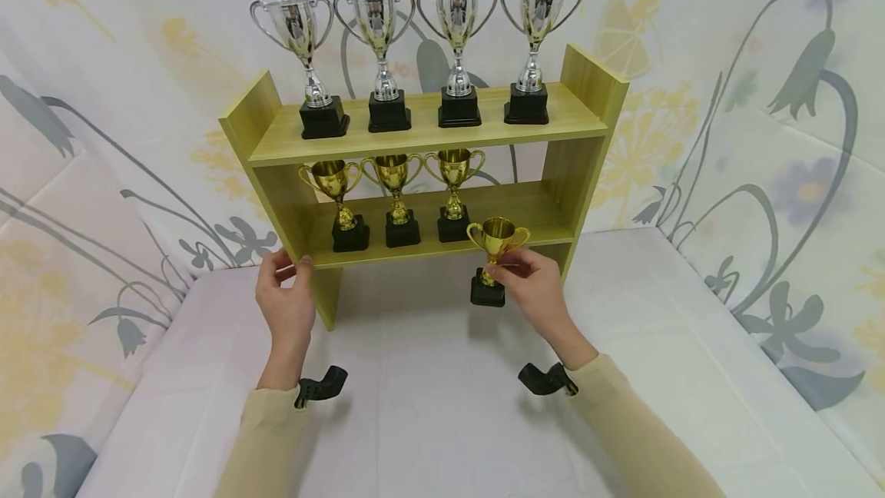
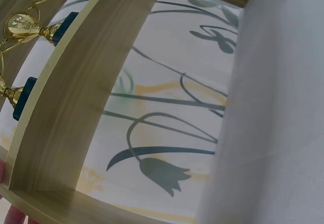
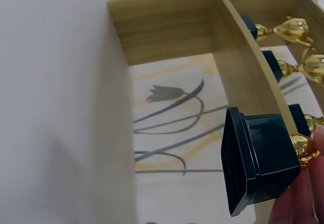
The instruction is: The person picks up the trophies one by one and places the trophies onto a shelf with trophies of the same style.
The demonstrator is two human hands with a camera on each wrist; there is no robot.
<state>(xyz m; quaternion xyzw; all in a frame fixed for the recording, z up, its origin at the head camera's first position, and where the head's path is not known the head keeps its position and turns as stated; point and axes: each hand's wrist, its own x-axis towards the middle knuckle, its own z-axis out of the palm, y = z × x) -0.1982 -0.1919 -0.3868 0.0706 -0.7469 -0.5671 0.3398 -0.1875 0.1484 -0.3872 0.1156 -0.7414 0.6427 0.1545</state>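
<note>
My right hand [image 1: 535,283] pinches a gold trophy cup [image 1: 498,237] by its stem, just in front of the middle shelf's right part. The cup is nearly upright, its black base [image 3: 268,158] hanging free. With thumb and fingers my left hand [image 1: 286,298] grips the left side panel of a wooden shelf unit [image 1: 415,143]; only some fingertips [image 2: 15,215] show in the left wrist view. Three gold trophies stand in a row on the middle shelf: a left one [image 1: 349,233], a centre one [image 1: 401,227] and a right one [image 1: 452,223].
Several silver trophies [image 1: 390,110] line the top shelf, upright on black bases. The unit stands on a white-covered table [image 1: 429,406], against a flower-patterned backdrop [image 1: 726,98]. Black wrist mounts [image 1: 542,379] stick out from both sleeves.
</note>
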